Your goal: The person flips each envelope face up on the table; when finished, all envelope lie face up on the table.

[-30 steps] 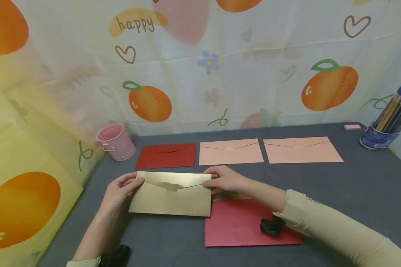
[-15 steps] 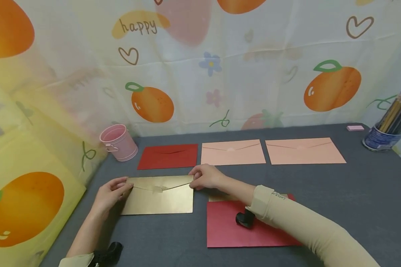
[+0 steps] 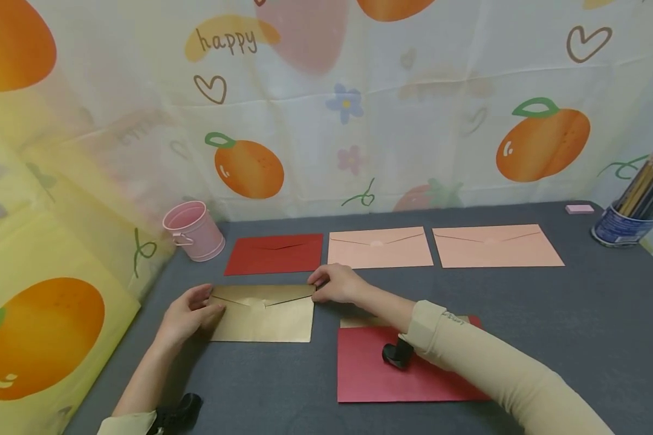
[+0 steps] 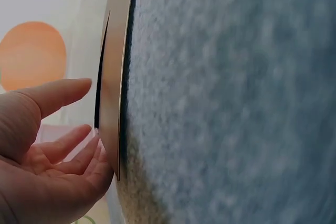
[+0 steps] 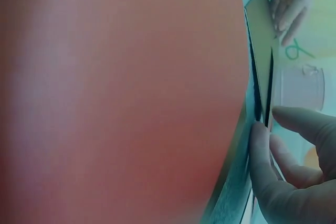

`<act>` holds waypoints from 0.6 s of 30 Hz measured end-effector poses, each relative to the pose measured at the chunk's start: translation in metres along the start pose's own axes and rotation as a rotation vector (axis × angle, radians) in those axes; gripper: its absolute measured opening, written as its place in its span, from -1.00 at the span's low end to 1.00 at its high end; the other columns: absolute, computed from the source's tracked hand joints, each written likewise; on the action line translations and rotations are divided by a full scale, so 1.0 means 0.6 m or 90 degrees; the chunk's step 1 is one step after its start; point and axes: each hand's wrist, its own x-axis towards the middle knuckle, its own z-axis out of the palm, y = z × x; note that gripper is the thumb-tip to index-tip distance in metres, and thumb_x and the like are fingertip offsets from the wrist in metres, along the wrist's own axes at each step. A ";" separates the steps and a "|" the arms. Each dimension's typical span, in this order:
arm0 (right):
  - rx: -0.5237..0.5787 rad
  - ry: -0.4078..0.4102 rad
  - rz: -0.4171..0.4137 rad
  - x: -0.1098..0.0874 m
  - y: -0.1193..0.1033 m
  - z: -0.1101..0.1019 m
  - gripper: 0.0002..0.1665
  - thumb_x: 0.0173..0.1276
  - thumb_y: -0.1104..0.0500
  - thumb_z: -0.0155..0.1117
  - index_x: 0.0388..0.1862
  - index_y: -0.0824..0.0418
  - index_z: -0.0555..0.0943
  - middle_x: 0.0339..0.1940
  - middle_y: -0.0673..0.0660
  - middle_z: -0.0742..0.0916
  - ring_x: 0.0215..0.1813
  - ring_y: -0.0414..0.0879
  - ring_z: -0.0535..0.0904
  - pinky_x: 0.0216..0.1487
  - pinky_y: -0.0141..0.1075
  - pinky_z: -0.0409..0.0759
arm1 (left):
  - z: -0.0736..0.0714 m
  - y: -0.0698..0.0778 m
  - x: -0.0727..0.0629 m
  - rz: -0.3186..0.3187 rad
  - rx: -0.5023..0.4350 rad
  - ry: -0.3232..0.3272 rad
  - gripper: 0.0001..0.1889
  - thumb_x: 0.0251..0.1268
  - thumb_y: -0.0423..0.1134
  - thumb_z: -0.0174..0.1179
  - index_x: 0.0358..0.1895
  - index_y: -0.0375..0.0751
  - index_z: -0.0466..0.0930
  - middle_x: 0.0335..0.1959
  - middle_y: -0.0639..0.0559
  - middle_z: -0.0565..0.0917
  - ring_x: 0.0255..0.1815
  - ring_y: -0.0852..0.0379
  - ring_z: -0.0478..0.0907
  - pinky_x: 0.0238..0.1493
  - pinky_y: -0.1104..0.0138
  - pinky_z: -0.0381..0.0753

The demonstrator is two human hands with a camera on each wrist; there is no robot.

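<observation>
A gold envelope point(image 3: 261, 317) lies on the dark table, its flap side up and flap edge to the back. My right hand point(image 3: 338, 284) pinches its back right corner between thumb and fingers. At the left edge is my left hand point(image 3: 187, 314); in the left wrist view its thumb stands off the gold envelope point(image 4: 111, 87) while the other fingers point(image 4: 94, 166) lie against the edge. Under my right forearm rests a larger red envelope point(image 3: 370, 374), with a gold strip point(image 3: 355, 323) showing past its back edge.
Behind the gold envelope lie a small red envelope point(image 3: 274, 255) and two pink envelopes point(image 3: 380, 251) in a row. A pink bucket point(image 3: 194, 232) stands back left. At the back right are a pencil tub point(image 3: 626, 226) and a small pink block point(image 3: 579, 209).
Both hands brought the gold envelope left and down onto the table, uncovering more of the large red one. Most recently it shifted slightly back, and my left thumb came off it.
</observation>
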 end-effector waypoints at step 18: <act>0.154 -0.042 0.019 -0.054 0.028 -0.055 -0.60 0.33 0.25 0.30 0.13 0.34 0.58 0.05 0.16 0.67 -0.04 -0.11 0.63 -0.03 -0.25 0.63 | 0.101 0.107 -0.040 0.250 0.100 0.013 -0.44 0.31 -0.16 0.29 0.31 -0.30 0.42 0.25 -0.27 0.48 0.21 -0.25 0.46 0.11 -0.08 0.50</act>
